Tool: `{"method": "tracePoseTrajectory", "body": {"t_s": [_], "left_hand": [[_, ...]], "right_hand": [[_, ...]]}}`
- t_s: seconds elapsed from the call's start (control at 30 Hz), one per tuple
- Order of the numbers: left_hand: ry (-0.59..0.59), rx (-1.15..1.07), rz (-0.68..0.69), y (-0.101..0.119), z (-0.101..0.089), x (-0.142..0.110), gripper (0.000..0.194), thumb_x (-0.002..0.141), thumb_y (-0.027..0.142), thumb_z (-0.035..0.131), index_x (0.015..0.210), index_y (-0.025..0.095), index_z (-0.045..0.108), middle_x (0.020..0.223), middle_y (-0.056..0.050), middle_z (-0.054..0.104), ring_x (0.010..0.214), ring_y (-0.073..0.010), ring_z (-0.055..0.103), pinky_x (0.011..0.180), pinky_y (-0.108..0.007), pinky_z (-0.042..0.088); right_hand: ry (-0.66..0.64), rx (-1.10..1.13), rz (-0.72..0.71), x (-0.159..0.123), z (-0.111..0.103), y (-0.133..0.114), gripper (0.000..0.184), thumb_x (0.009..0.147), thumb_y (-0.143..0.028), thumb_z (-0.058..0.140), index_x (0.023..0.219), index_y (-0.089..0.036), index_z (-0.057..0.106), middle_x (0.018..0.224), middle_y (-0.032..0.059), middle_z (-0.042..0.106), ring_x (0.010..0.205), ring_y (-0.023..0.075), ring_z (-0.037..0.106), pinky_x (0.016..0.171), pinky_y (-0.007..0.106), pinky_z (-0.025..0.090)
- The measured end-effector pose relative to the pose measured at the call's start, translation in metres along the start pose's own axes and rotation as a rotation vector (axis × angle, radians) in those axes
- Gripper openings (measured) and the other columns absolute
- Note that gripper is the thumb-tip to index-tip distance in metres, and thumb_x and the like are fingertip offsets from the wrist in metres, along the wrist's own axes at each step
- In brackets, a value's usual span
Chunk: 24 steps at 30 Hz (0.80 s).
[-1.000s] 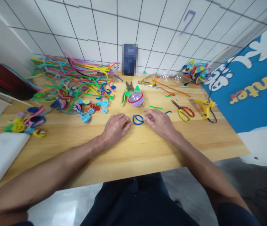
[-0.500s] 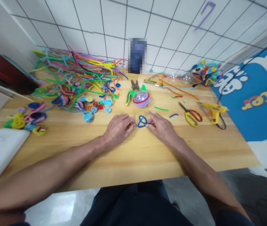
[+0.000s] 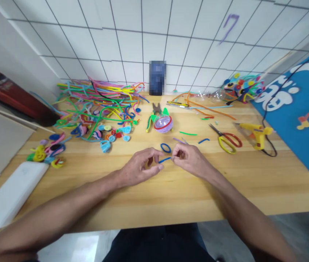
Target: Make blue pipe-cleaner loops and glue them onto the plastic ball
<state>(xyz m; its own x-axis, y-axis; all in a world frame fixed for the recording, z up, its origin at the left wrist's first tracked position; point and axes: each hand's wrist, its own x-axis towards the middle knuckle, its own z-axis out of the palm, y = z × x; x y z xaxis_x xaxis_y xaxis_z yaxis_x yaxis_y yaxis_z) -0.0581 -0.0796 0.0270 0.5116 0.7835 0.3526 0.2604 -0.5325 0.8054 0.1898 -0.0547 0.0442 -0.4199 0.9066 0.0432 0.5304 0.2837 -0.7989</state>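
Observation:
My right hand (image 3: 188,158) is closed in a pinch on one end of a short blue pipe cleaner (image 3: 165,159). My left hand (image 3: 142,166) has thumb and forefinger apart, close to the pipe cleaner's other end; I cannot tell if a finger touches it. Just beyond them a blue pipe-cleaner ring (image 3: 165,148) lies on the table. Farther back sits a clear ball (image 3: 163,124) wound with purple and red pipe cleaner, with green ear-like points on top. Small purple (image 3: 180,140), green (image 3: 188,133) and blue pieces (image 3: 204,141) lie near my right hand.
Scissors (image 3: 227,141) and a yellow glue gun (image 3: 258,134) are at the right. Pliers (image 3: 156,108) lie behind the ball. Heaped pipe cleaners (image 3: 100,89), coiled pieces (image 3: 105,146) and a white power bank (image 3: 14,193) occupy the left. A pixelated dark object (image 3: 157,78) leans on the wall.
One blue loop beside the ring is now a short strip held in my right hand. My left hand's fingers have spread. Both hands are nearer me, and the camera view has shifted.

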Motion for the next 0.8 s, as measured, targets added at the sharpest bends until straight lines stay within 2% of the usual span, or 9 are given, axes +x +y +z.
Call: {"method": "tracePoseTrajectory", "body": {"t_s": [0.1,0.2,0.27,0.37,0.47,0.53,0.67,0.73,0.8], "left_hand": [[-0.01,0.05,0.03,0.001,0.001,0.001,0.023,0.098,0.029,0.072,0.116,0.015,0.071,0.09,-0.003,0.068,0.069,-0.011,0.059,0.067,-0.024,0.051],[0.002,0.04,0.022,0.005,0.003,0.004,0.014,0.102,0.027,0.067,0.098,0.015,0.072,0.082,-0.002,0.065,0.069,-0.0112,0.058,0.067,-0.024,0.048],[0.024,-0.007,-0.049,0.01,0.003,0.008,0.022,0.104,0.027,0.063,0.087,0.015,0.07,0.075,-0.001,0.061,0.068,-0.011,0.055,0.066,-0.023,0.045],[0.051,-0.199,-0.244,0.017,0.006,0.019,0.025,0.103,0.034,0.066,0.085,0.016,0.07,0.077,-0.001,0.064,0.067,-0.0107,0.052,0.063,-0.023,0.043],[0.073,-0.435,-0.387,0.016,0.011,0.031,0.032,0.1,0.044,0.068,0.086,0.016,0.07,0.085,-0.003,0.069,0.068,-0.0111,0.052,0.062,-0.023,0.044],[0.072,-0.506,-0.423,0.01,0.013,0.038,0.035,0.1,0.048,0.066,0.086,0.016,0.07,0.085,-0.003,0.069,0.069,-0.0115,0.052,0.063,-0.023,0.045],[-0.014,-0.478,-0.407,-0.005,0.015,0.04,0.04,0.104,0.048,0.059,0.078,0.017,0.062,0.071,0.002,0.054,0.066,-0.0111,0.046,0.063,-0.024,0.04],[-0.061,-0.451,-0.355,-0.009,0.015,0.037,0.043,0.105,0.043,0.057,0.07,0.018,0.051,0.065,0.004,0.044,0.062,-0.01,0.039,0.059,-0.024,0.034],[-0.099,-0.422,-0.265,-0.009,0.015,0.035,0.044,0.105,0.035,0.057,0.067,0.019,0.042,0.063,0.005,0.038,0.059,-0.0091,0.035,0.059,-0.025,0.03]], "right_hand": [[0.009,0.018,0.029,-0.001,-0.001,0.001,0.011,0.077,-0.014,0.064,0.071,-0.023,0.061,0.064,-0.004,0.062,0.064,0.0146,0.057,0.062,0.027,0.041],[0.01,0.036,0.049,-0.003,-0.005,-0.004,0.01,0.075,-0.014,0.063,0.07,-0.023,0.062,0.069,-0.0025,0.066,0.066,0.0146,0.058,0.063,0.028,0.042],[0.002,0.077,0.052,-0.003,-0.011,-0.011,0.007,0.079,-0.019,0.064,0.074,-0.023,0.064,0.072,-0.0018,0.067,0.067,0.0145,0.058,0.064,0.028,0.044],[0.016,0.246,0.061,-0.001,-0.02,-0.019,0.01,0.087,-0.033,0.07,0.084,-0.023,0.068,0.078,-0.0008,0.071,0.07,0.015,0.062,0.066,0.028,0.048],[0.091,0.444,0.084,0.001,-0.023,-0.017,0.022,0.087,-0.042,0.076,0.098,-0.025,0.068,0.09,0.0022,0.078,0.08,0.0177,0.07,0.071,0.03,0.054],[0.178,0.474,0.1,0.001,-0.024,-0.009,0.028,0.087,-0.045,0.079,0.104,-0.026,0.068,0.099,0.0044,0.08,0.085,0.0194,0.073,0.073,0.032,0.058],[0.324,0.286,0.098,0.011,-0.038,0.012,0.021,0.096,-0.048,0.072,0.104,-0.029,0.071,0.096,0.0038,0.08,0.084,0.0216,0.074,0.075,0.037,0.06],[0.384,0.054,0.015,0.033,-0.056,0.02,0.016,0.1,-0.043,0.068,0.104,-0.029,0.073,0.096,0.0037,0.079,0.087,0.0234,0.074,0.08,0.04,0.06],[0.359,-0.263,-0.134,0.071,-0.074,0.028,0.016,0.102,-0.039,0.065,0.109,-0.028,0.074,0.108,0.0065,0.08,0.096,0.0264,0.074,0.089,0.044,0.059]]}}
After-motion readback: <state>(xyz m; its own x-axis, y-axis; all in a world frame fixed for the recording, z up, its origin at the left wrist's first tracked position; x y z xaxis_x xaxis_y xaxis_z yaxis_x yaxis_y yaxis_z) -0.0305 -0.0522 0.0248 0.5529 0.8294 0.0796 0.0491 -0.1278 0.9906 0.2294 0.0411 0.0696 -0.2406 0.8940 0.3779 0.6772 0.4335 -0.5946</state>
